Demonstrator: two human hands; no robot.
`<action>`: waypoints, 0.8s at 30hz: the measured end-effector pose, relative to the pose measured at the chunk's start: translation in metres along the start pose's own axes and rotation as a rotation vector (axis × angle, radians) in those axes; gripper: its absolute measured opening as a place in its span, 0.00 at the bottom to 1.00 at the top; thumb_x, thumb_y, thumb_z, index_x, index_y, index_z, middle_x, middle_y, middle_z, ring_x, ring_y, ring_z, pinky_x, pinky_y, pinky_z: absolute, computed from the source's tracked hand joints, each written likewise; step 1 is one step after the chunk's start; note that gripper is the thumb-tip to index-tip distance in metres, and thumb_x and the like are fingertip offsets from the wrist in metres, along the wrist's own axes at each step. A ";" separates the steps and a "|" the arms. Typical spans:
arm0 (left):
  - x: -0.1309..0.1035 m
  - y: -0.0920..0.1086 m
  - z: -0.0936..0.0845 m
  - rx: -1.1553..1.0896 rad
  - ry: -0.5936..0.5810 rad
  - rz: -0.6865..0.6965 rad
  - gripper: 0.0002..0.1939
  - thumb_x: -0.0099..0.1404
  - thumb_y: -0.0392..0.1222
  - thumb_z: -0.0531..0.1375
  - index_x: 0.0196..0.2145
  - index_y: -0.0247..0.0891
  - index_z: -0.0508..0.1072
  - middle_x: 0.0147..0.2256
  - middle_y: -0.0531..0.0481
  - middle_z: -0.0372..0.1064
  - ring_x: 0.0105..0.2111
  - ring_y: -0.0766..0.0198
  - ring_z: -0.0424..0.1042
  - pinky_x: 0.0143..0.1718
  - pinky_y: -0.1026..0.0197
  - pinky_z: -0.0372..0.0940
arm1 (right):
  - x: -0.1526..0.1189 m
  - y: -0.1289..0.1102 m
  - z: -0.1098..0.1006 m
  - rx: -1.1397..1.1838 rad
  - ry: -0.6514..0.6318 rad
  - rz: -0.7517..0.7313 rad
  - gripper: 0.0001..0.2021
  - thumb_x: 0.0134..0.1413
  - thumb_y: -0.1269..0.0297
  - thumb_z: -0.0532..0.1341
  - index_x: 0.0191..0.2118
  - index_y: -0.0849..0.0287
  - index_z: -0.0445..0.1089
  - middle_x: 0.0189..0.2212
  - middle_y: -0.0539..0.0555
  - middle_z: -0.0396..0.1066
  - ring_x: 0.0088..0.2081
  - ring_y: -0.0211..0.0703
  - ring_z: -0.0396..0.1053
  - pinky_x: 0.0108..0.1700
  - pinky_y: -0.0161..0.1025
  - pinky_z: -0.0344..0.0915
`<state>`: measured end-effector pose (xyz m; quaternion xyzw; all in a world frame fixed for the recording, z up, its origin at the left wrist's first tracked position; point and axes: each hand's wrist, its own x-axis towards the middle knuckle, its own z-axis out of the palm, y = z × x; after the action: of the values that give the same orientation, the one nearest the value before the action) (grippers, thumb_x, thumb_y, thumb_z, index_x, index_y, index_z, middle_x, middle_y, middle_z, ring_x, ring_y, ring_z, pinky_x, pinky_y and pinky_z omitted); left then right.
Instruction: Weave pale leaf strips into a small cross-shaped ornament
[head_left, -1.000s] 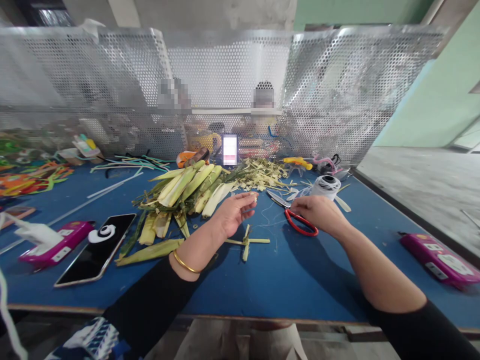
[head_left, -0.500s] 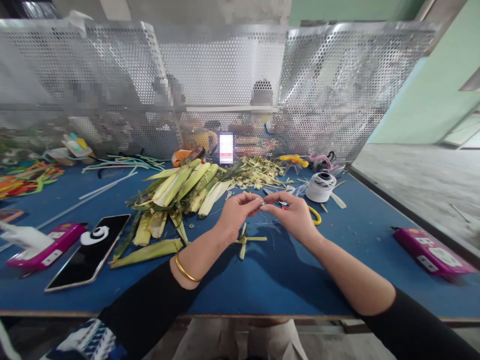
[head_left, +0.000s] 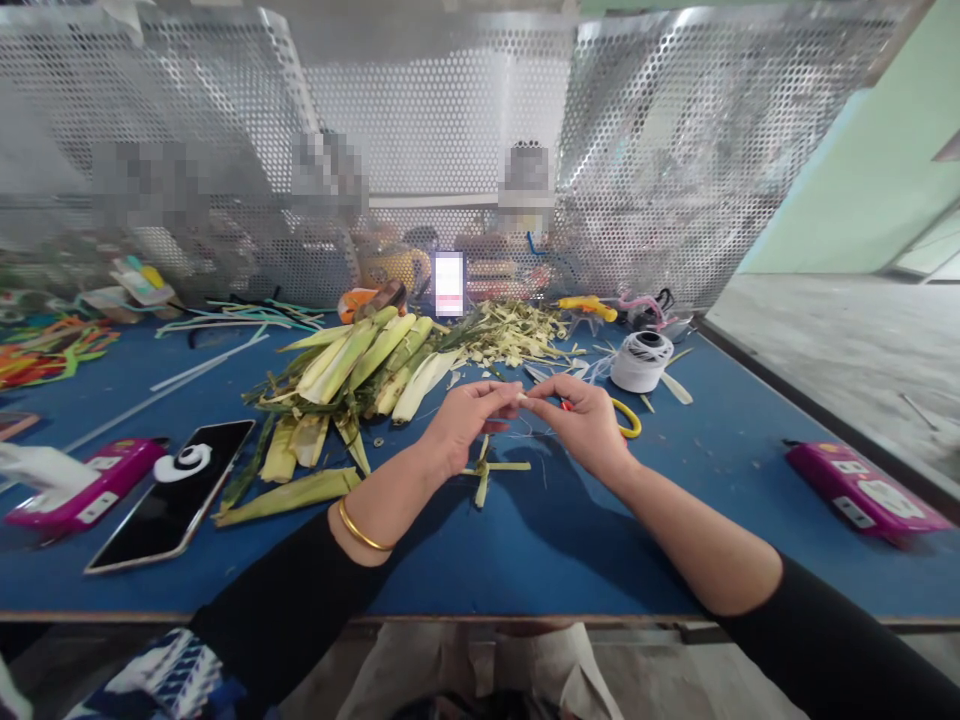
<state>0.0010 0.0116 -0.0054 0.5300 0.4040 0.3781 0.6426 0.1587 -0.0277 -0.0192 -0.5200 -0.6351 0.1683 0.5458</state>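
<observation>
1. Item in hand: one small, pale piece (head_left: 521, 397), material too small to tell, located beyond the cross of flat, yellow-green plant strips (head_left: 482, 469) and slightly to its right, seemingly above the table.
2. Hands: two. The left hand (head_left: 463, 420) and right hand (head_left: 589, 415) meet at the piece; the fingers of both are drawn narrow, apparently pinching it between them. Whether each grips it equally cannot be told.
3. Risk: in my judgement the piece could slip and be lost among scraps, because so little of it offers purchase.
4. Risk: the cross might be knocked askew, as the left hand works close to it. Fine, pale thread (head_left: 544, 470) just right of the cross could also snag.
5. Count near the cross: one cross, four arms showing; right of it, one yellow, ring-shaped handle (head_left: 630, 419), partly hidden by the right hand; farther right and beyond, one white, cylindrical thread spool (head_left: 637, 370).
6. Left of the cross: one heap of long, yellow-green husks (head_left: 352, 365), overlapping, not countable; one black, flat, rectangular phone (head_left: 169, 510).
7. Beyond the cross: one heap of pale plant shreds (head_left: 514, 335), uncountable.
8. Surface: one blue, flat-topped table (head_left: 600, 575), under the cross.
</observation>
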 end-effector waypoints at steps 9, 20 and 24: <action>-0.005 0.032 -0.033 1.182 -0.345 0.107 0.20 0.41 0.55 0.70 0.27 0.39 0.76 0.24 0.52 0.71 0.25 0.63 0.67 0.25 0.64 0.55 | 0.015 0.014 -0.027 0.079 0.166 0.046 0.07 0.45 0.61 0.65 0.23 0.57 0.71 0.23 0.49 0.69 0.30 0.39 0.64 0.37 0.40 0.60; 0.000 0.023 -0.028 0.148 -0.133 0.077 0.14 0.47 0.48 0.69 0.28 0.37 0.74 0.23 0.54 0.69 0.23 0.69 0.67 0.24 0.67 0.60 | 0.014 0.008 -0.030 0.611 0.045 0.375 0.11 0.36 0.58 0.71 0.24 0.58 0.72 0.26 0.50 0.70 0.30 0.38 0.64 0.35 0.38 0.60; 0.001 0.010 -0.016 -0.140 -0.171 -0.051 0.18 0.42 0.47 0.73 0.28 0.36 0.74 0.24 0.53 0.71 0.23 0.70 0.68 0.23 0.69 0.59 | 0.011 -0.001 -0.031 0.778 -0.144 0.460 0.12 0.35 0.58 0.73 0.23 0.57 0.71 0.21 0.48 0.68 0.27 0.36 0.62 0.32 0.36 0.58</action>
<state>-0.0140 0.0199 0.0028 0.5036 0.3336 0.3426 0.7195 0.1868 -0.0302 -0.0020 -0.3906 -0.4293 0.5469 0.6033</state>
